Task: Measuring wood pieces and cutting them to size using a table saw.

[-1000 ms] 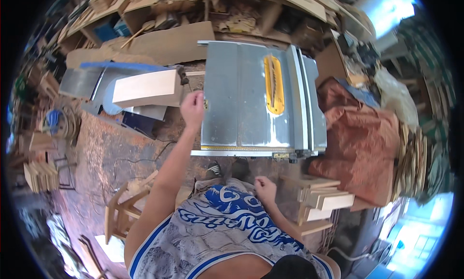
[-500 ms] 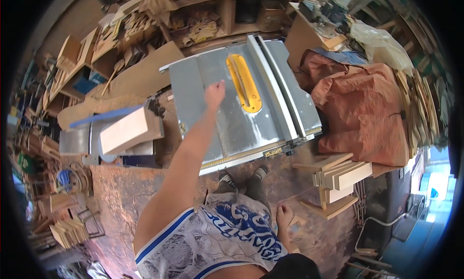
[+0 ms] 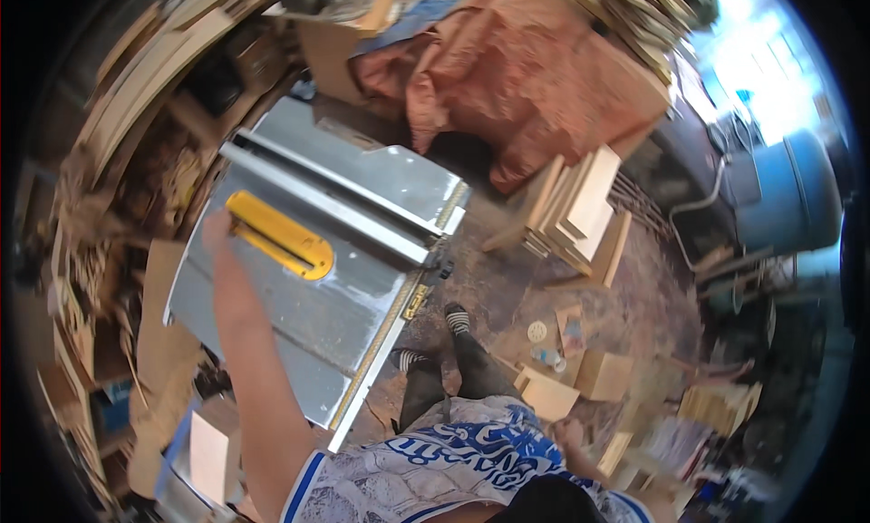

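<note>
A grey table saw [image 3: 281,314] stands in front of me, with a yellow throat plate [image 3: 313,258] set in its top. My left arm reaches out over the saw top. At the far end of the throat plate is my left hand [image 3: 217,228], its fingers blurred and partly turned from view; whether it touches the plate I cannot tell. The silver rip fence [image 3: 335,201] lies along the plate's other side. My right hand [image 3: 569,432] hangs low by my right side, away from the saw, its fingers too smeared to read.
A stack of pale boards [image 3: 584,201] rests to the right of the saw. Behind it, an orange-brown tarp [image 3: 535,70] covers a pile. Wood pieces [image 3: 548,394] lie on the floor at my right. A blue barrel-like container [image 3: 793,192] stands far right; wooden shelves [image 3: 100,342] line the left.
My view has swung to the right, so the saw now sits further left and turned. My left hand has gone from beside the throat plate to its far end.
</note>
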Tool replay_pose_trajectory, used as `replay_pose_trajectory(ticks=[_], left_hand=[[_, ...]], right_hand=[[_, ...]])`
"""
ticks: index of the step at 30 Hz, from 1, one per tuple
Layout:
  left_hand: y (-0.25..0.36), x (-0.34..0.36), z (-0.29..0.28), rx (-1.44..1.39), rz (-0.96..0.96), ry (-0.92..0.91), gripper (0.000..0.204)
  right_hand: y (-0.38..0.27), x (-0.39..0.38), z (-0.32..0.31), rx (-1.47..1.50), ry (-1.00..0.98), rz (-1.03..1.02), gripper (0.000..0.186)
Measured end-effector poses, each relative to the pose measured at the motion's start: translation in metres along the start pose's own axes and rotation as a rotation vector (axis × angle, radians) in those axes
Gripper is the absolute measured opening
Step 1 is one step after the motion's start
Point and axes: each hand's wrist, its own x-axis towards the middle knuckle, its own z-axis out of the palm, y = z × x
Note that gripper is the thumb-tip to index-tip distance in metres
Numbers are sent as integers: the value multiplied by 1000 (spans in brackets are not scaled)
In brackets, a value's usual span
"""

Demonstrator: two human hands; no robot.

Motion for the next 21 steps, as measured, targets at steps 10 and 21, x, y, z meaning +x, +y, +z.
replay_pose_trajectory(ticks=[10,21], left_hand=[[14,-117,-200,-269,279,895,38],[-46,-676,-102,803,-296,118,57]], right_hand=[[-70,239,-64,39,190,-215,39],[-138,592,-158,433,135,84,79]])
